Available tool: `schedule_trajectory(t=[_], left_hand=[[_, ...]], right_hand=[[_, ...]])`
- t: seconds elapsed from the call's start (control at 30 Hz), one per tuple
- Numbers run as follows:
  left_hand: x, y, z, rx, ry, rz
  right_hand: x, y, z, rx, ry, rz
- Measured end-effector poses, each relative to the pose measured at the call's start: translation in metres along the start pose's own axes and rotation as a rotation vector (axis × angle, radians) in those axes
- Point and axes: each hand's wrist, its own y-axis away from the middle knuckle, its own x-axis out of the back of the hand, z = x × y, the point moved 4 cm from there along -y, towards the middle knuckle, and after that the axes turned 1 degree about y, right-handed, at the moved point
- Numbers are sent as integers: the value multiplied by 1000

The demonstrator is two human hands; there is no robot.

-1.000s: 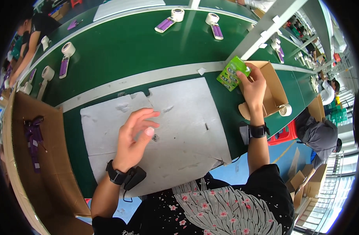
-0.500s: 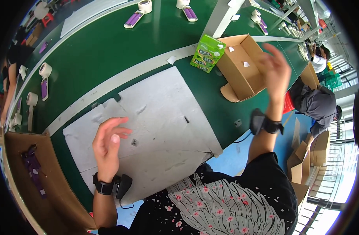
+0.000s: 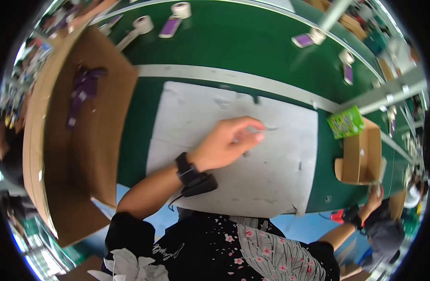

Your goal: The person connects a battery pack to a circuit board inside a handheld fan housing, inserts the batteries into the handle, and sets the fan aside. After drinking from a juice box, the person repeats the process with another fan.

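My left hand (image 3: pixel 229 143) hovers above a worn white foam mat (image 3: pixel 280 164), thumb and curved fingers apart, with nothing between them. A black band with a small black device (image 3: pixel 196 181) sits on that wrist. Far to the right, my right hand (image 3: pixel 375 196) reaches the near right corner of a small open cardboard box (image 3: pixel 351 161). Its fingers are small and blurred, so their grip is unclear. A pale strip (image 3: pixel 383 169) shows just above them along the box's side. Against the box's far left side leans a bright green printed carton (image 3: pixel 346 122).
A large open cardboard box (image 3: pixel 104 154) at left holds a purple strap-like item (image 3: pixel 83 91). Beyond a pale rail (image 3: pixel 201 71), several white-and-purple round-headed items (image 3: pixel 172 25) lie on the green table (image 3: pixel 252 37). A grey post (image 3: pixel 388 91) rises at right. Other people work around.
The view has swung left, bringing the large box fully in. My right hand has dropped from above the small box to its near corner. My left hand has moved rightward over the mat.
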Motion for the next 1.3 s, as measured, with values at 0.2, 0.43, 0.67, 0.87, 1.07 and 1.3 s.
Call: schedule_trajectory(t=[0.2,0.43,0.67,0.87,1.07,1.3], left_hand=[[8,6,4,122,-31,55],[1,1,17,-171,76,275],[7,9,22,-622,-385,339],[5,9,8,55,165,29],[-10,15,4,127,-86,-341],[79,33,19,181,-312,-215]], right_hand=[[62,57,-176,394,-300,473],[-46,181,-349,80,-853,-651],[-189,274,-398,-382,-807,-1676],[-202,309,-437,-29,-1150,-1689],[-252,340,-402,14,-810,-1443],[-237,351,-420,76,-549,-1619]])
